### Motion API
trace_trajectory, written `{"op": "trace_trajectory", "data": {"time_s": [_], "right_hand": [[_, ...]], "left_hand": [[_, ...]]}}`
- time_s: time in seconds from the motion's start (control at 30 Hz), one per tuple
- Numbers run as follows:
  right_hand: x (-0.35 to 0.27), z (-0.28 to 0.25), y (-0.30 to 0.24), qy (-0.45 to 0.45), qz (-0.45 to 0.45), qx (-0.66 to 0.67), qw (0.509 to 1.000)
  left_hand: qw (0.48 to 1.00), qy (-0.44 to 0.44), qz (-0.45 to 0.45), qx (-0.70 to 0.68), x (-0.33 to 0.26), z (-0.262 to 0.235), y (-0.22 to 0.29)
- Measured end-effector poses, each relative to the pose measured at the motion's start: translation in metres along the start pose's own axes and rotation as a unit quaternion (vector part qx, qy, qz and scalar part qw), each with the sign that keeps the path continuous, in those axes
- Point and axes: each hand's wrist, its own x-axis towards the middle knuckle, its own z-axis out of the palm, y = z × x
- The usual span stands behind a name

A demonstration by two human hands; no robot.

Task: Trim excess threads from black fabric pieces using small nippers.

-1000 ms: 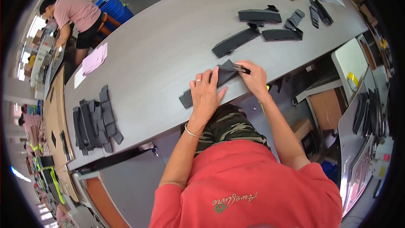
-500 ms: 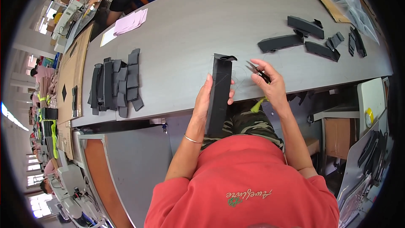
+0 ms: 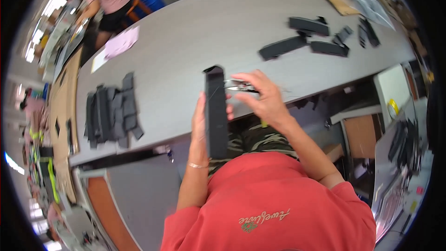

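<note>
L grip point(image 3: 199, 118) clamped round blk strip point(image 3: 215, 118); R grip point(image 3: 268, 101) clamped on snips point(image 3: 242, 86) nr strip.

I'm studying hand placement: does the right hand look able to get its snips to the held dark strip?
Probably yes: the snips in the right hand point toward the dark strip, which the left hand holds, and nothing visible blocks the way.

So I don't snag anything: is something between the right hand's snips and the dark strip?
Nothing visible. The snips in the right hand sit close beside the dark strip; the left hand grips it lower down.
</note>
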Motion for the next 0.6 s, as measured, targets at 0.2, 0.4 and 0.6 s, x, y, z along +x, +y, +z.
{"op": "trace_trajectory", "data": {"time_s": [0.2,0.4,0.6], "right_hand": [[0.008,-0.004,0.004,0.016,0.004,-0.033,0.999],[0.003,-0.008,0.020,0.000,0.142,0.221,0.965],[-0.012,0.020,0.021,0.103,0.274,0.417,0.860]], "left_hand": [[0.955,-0.077,0.004,0.286,-0.010,0.019,0.002],[0.950,-0.219,-0.038,-0.219,0.006,-0.018,0.003],[0.993,-0.105,0.049,-0.022,0.001,-0.011,-0.014]]}}
